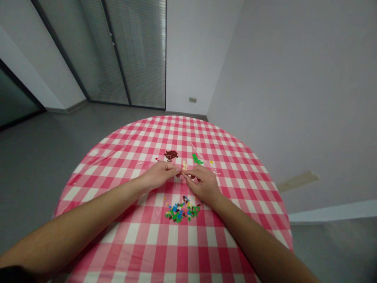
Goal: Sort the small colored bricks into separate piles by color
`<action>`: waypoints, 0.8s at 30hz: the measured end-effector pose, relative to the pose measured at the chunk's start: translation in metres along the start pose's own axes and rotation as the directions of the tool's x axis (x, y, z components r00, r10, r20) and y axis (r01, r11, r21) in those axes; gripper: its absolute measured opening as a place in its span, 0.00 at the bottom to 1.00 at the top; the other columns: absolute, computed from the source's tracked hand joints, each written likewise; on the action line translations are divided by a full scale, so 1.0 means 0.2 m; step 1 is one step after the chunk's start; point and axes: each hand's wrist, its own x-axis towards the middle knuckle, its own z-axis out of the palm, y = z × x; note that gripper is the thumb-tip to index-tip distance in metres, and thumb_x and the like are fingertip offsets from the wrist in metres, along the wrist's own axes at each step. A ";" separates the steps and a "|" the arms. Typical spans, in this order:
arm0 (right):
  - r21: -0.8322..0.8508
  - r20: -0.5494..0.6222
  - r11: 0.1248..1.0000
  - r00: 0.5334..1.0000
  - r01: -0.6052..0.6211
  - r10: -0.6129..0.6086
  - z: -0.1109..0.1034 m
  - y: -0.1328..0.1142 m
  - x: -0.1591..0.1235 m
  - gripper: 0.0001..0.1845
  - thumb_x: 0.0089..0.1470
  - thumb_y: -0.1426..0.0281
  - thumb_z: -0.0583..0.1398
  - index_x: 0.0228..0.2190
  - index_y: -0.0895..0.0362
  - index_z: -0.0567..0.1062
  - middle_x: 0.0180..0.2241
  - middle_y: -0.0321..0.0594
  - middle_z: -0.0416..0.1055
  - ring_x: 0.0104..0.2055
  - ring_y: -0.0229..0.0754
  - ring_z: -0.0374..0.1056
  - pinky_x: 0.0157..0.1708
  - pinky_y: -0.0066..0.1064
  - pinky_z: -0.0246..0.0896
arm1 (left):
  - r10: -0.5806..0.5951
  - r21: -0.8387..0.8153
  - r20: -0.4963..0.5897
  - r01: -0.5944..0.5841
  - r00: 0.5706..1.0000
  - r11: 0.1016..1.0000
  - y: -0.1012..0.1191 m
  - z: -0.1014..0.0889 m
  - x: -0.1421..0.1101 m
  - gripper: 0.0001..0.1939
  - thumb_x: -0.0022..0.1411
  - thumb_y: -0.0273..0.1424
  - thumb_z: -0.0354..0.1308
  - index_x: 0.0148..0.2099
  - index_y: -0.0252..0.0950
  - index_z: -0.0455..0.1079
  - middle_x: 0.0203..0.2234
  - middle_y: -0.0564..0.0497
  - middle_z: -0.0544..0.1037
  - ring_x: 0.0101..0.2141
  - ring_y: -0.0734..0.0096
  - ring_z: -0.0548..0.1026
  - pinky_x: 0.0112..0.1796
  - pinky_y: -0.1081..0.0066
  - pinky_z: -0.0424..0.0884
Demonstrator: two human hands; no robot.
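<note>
My left hand [160,174] and my right hand [203,184] meet fingertip to fingertip over the middle of a round table with a red and white checked cloth [141,236]. Both hands are pinched shut; whatever tiny piece sits between the fingertips is too small to name. A heap of small mixed-colour pieces [182,211], green, blue, yellow and dark, lies just below my hands. Beyond my fingers lie a dark brown pile [171,155], a few cream pieces [184,165], a green cluster [196,159] and one yellow piece [211,162].
The table stands in a bare room corner. A white wall [294,98] runs close on the right, grey floor [35,157] spreads to the left, and glass panels with blinds [135,51] stand at the back.
</note>
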 end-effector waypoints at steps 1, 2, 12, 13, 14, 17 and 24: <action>0.001 0.002 1.000 1.000 -0.011 0.011 0.00 0.01 0.00 0.07 0.58 0.71 0.60 0.32 0.55 0.80 0.28 0.40 0.77 0.30 0.41 0.70 0.33 0.33 0.66 | 0.003 0.020 -0.004 -0.003 1.000 1.000 0.00 -0.01 0.00 0.17 0.65 0.38 0.52 0.31 0.36 0.77 0.30 0.50 0.81 0.34 0.68 0.74 0.38 0.69 0.69; -0.001 0.012 0.999 0.999 -0.032 0.032 0.00 0.02 0.00 0.07 0.57 0.71 0.60 0.32 0.55 0.80 0.28 0.40 0.77 0.30 0.40 0.70 0.33 0.32 0.65 | 0.008 0.049 -0.005 -0.008 1.000 0.999 0.01 -0.02 -0.01 0.16 0.65 0.37 0.53 0.31 0.36 0.76 0.30 0.50 0.81 0.34 0.68 0.75 0.38 0.69 0.69; -0.199 0.272 0.914 0.876 -0.353 0.397 0.00 0.14 0.00 0.07 0.51 0.74 0.62 0.29 0.55 0.82 0.27 0.38 0.78 0.28 0.40 0.70 0.30 0.30 0.61 | 0.000 0.426 0.472 -0.228 0.882 0.876 0.05 -0.14 -0.08 0.09 0.50 0.22 0.61 0.32 0.39 0.79 0.25 0.55 0.80 0.26 0.74 0.74 0.28 0.77 0.64; -0.202 0.278 0.908 0.867 -0.368 0.413 0.00 0.13 0.01 0.08 0.51 0.74 0.62 0.29 0.55 0.82 0.28 0.38 0.78 0.29 0.41 0.71 0.31 0.30 0.61 | -0.011 0.440 0.488 -0.235 0.873 0.867 0.04 -0.13 -0.08 0.10 0.49 0.21 0.61 0.32 0.39 0.79 0.25 0.55 0.80 0.25 0.74 0.74 0.28 0.76 0.64; -0.206 0.290 0.904 0.859 -0.376 0.423 0.00 0.13 0.01 0.08 0.51 0.74 0.62 0.30 0.55 0.83 0.28 0.38 0.79 0.30 0.41 0.72 0.31 0.31 0.62 | -0.019 0.455 0.496 -0.242 0.868 0.857 0.04 -0.12 -0.08 0.10 0.48 0.20 0.61 0.31 0.39 0.79 0.24 0.55 0.79 0.25 0.73 0.73 0.28 0.76 0.63; -0.209 0.323 0.898 0.840 -0.387 0.437 0.00 0.12 0.02 0.09 0.51 0.74 0.62 0.31 0.54 0.83 0.30 0.39 0.80 0.32 0.43 0.73 0.33 0.32 0.64 | -0.014 0.474 0.499 -0.260 0.866 0.842 0.01 -0.10 -0.08 0.11 0.46 0.18 0.60 0.28 0.38 0.77 0.22 0.56 0.77 0.23 0.74 0.71 0.26 0.76 0.62; -0.160 0.294 0.934 0.888 -0.318 0.353 -0.02 0.15 -0.01 0.14 0.50 0.77 0.59 0.36 0.54 0.83 0.35 0.40 0.81 0.35 0.43 0.74 0.37 0.33 0.67 | -0.033 0.471 0.492 -0.234 0.870 0.850 -0.01 -0.10 -0.08 0.10 0.45 0.18 0.57 0.25 0.38 0.74 0.20 0.57 0.74 0.22 0.75 0.68 0.25 0.76 0.59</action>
